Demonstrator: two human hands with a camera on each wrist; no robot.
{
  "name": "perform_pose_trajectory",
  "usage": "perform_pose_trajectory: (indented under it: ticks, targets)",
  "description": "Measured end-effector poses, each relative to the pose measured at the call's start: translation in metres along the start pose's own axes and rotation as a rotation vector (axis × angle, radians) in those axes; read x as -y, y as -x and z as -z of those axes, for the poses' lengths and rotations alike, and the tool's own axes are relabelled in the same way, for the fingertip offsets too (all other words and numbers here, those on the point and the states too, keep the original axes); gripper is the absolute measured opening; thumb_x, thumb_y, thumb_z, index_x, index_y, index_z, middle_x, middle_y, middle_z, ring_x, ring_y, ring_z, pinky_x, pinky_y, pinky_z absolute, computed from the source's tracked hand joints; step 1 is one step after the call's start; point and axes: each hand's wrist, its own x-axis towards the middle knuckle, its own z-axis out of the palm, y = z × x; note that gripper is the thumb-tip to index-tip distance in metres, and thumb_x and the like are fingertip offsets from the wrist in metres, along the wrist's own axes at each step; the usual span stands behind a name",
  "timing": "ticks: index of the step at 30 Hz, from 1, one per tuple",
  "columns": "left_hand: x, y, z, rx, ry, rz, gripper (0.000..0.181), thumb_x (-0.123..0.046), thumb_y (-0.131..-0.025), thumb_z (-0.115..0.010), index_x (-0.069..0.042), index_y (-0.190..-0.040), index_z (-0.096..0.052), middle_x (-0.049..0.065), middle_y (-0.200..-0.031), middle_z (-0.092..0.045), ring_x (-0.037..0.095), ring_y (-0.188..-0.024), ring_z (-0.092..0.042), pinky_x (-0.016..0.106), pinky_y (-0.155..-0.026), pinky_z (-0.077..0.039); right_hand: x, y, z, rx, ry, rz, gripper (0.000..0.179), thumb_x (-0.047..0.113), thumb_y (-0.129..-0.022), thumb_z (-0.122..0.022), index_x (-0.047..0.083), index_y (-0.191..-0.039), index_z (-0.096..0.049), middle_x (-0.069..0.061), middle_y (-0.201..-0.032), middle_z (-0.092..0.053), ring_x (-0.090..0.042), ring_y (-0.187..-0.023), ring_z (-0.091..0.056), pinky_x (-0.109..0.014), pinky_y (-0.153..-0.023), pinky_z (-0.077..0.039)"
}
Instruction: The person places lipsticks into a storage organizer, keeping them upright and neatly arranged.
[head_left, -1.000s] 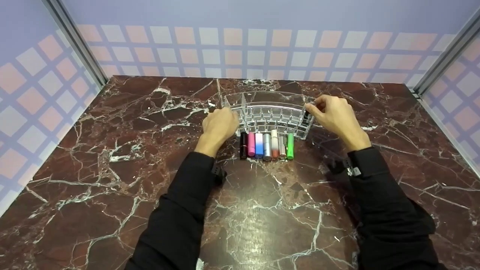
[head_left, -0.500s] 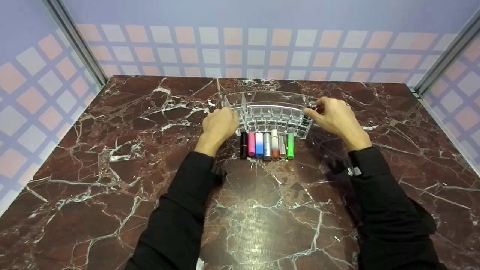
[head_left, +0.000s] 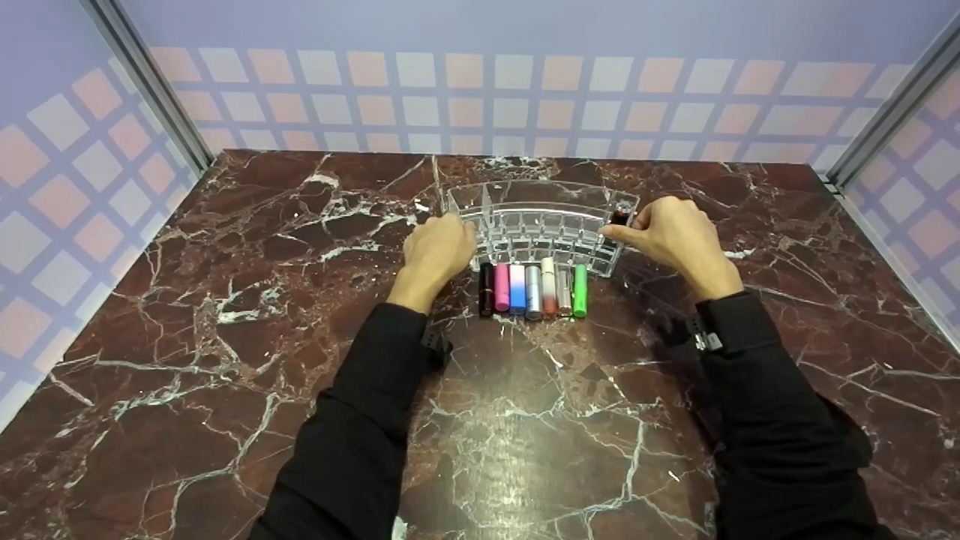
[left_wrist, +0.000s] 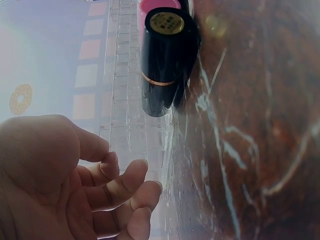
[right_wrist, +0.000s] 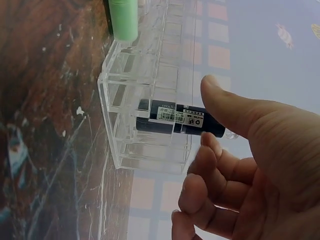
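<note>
A clear tiered lipstick organizer (head_left: 547, 220) with curved rows of slots stands on the marble-patterned table. My left hand (head_left: 439, 246) holds its left end, fingers curled, thumb and index fingertip close together in the left wrist view. At the organizer's right end, a black lipstick (right_wrist: 155, 119) with a white label stands in a slot. My right hand (head_left: 676, 238) is beside that lipstick; in the right wrist view its thumb (right_wrist: 220, 100) and index finger are spread on either side of the lipstick's top end. The remaining fingers are loosely bent.
Several lipsticks lie side by side before the organizer: black (head_left: 487, 290), pink (head_left: 502, 288), blue-white (head_left: 517, 290), silver (head_left: 533, 294), white-and-red (head_left: 549, 289), clear-brown (head_left: 564, 294) and green (head_left: 580, 291). Patterned panels (head_left: 517, 97) enclose the table's back and sides.
My right hand has lowered the black lipstick into the right-end slot, and its thumb and fingers have drawn off it slightly. My left hand has stayed at the organizer's left end.
</note>
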Motion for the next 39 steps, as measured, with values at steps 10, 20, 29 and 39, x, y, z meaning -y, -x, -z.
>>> perform_pose_trajectory:
  ticks: [10,20,29,39]
  targets:
    - [0.001,0.000,0.000,-0.013,0.020,-0.006,0.038,-0.035,-0.112,-0.038,-0.012,-0.091,-0.059,0.002,-0.074,-0.050,0.020,-0.064,-0.052,0.035,-0.061,-0.047,-0.001,-0.003,-0.004,0.266,0.060,-0.002,0.056,0.061,-0.097,-0.064,0.009,-0.085,-0.080,-0.006,-0.079,-0.075,-0.027,-0.072,-0.070,-0.052,-0.076,-0.053]
    - [0.000,0.000,0.000,-0.007,0.015,-0.001,0.039,-0.036,-0.112,-0.038,-0.010,-0.096,-0.063,0.004,-0.076,-0.052,0.021,-0.067,-0.054,0.037,-0.066,-0.049,-0.002,-0.006,-0.011,0.309,0.070,0.058,0.049,0.048,-0.104,-0.057,0.009,-0.086,-0.078,-0.003,-0.075,-0.074,-0.025,-0.070,-0.070,-0.053,-0.081,-0.052]
    - [0.000,-0.001,0.000,0.016,0.019,0.013,0.041,-0.038,-0.112,-0.038,-0.010,-0.102,-0.065,0.007,-0.083,-0.060,0.022,-0.071,-0.058,0.038,-0.067,-0.051,-0.001,-0.006,-0.015,0.300,0.069,0.085,0.043,0.037,-0.107,-0.055,0.008,-0.085,-0.078,-0.004,-0.072,-0.073,-0.029,-0.074,-0.071,-0.057,-0.089,-0.051]
    - [-0.001,-0.003,0.000,0.041,-0.002,0.041,0.041,-0.040,-0.112,-0.035,-0.011,-0.101,-0.062,0.008,-0.087,-0.061,0.025,-0.078,-0.061,0.041,-0.072,-0.053,0.000,-0.004,-0.016,0.283,0.064,0.111,0.042,0.030,-0.107,-0.054,0.004,-0.084,-0.076,-0.007,-0.073,-0.073,-0.031,-0.074,-0.071,-0.056,-0.087,-0.052]
